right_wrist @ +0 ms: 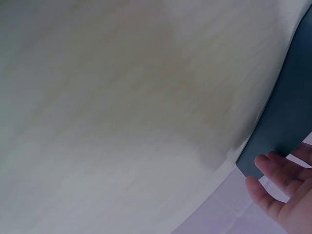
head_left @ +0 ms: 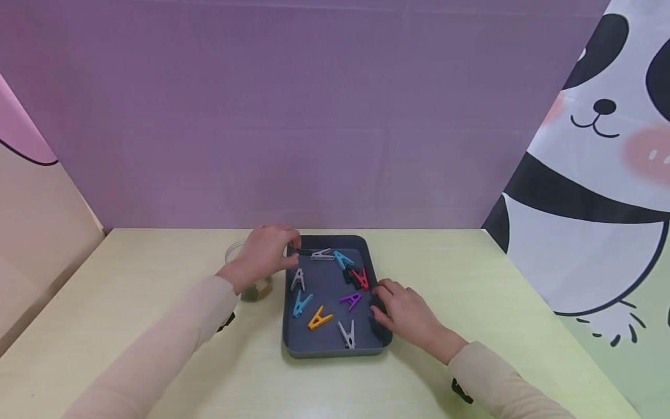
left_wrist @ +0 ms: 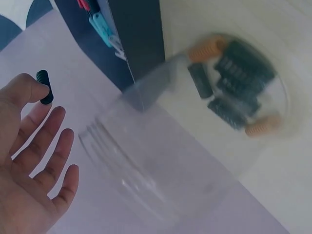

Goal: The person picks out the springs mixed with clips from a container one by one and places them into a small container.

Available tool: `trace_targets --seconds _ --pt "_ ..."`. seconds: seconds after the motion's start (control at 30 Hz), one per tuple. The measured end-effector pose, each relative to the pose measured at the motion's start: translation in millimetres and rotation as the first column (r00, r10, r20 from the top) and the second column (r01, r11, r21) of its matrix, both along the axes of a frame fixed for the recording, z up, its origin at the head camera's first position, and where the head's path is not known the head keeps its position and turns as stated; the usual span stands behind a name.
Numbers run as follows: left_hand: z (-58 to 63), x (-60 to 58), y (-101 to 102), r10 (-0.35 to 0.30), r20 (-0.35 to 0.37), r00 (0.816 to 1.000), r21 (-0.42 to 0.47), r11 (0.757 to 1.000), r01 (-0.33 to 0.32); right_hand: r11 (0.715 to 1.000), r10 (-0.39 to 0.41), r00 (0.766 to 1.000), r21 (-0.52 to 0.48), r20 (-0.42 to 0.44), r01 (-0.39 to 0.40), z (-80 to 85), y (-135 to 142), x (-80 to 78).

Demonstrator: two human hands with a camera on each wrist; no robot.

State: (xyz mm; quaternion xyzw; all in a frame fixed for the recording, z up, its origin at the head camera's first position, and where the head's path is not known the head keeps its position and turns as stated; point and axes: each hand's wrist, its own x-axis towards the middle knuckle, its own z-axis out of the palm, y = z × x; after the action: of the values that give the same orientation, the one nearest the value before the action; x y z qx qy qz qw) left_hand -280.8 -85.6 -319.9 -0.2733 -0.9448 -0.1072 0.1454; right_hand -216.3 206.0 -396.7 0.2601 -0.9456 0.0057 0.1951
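My left hand (head_left: pixel 266 254) is over the far left corner of a grey tray (head_left: pixel 335 353). In the left wrist view its thumb and index finger pinch a small black coil spring (left_wrist: pixel 44 87), the other fingers apart. Beside that hand stands a clear jar (left_wrist: pixel 161 146) with several dark springs (left_wrist: pixel 243 78) and orange springs (left_wrist: pixel 208 49) at its bottom. My right hand (head_left: pixel 408 314) holds the tray's right wall. Its fingers (right_wrist: pixel 273 168) touch the outside, and the thumb reaches over the inside.
Spread in the tray are clips: yellow (head_left: pixel 320 318), purple (head_left: pixel 351 300), red (head_left: pixel 360 279), blue (head_left: pixel 302 304) and silver-grey (head_left: pixel 348 334). Dark pieces (head_left: pixel 348 276) lie by the red clip. Beyond the pale table (head_left: pixel 173 279) rises a purple backdrop (head_left: pixel 293 116).
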Motion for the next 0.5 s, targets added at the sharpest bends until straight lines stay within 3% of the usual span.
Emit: trace_targets --seconds 0.5 --pt "11.0 8.7 -59 0.013 -0.002 1.0 0.087 0.996 -0.013 1.0 0.008 1.0 0.007 -0.019 -0.007 -0.5 0 0.6"
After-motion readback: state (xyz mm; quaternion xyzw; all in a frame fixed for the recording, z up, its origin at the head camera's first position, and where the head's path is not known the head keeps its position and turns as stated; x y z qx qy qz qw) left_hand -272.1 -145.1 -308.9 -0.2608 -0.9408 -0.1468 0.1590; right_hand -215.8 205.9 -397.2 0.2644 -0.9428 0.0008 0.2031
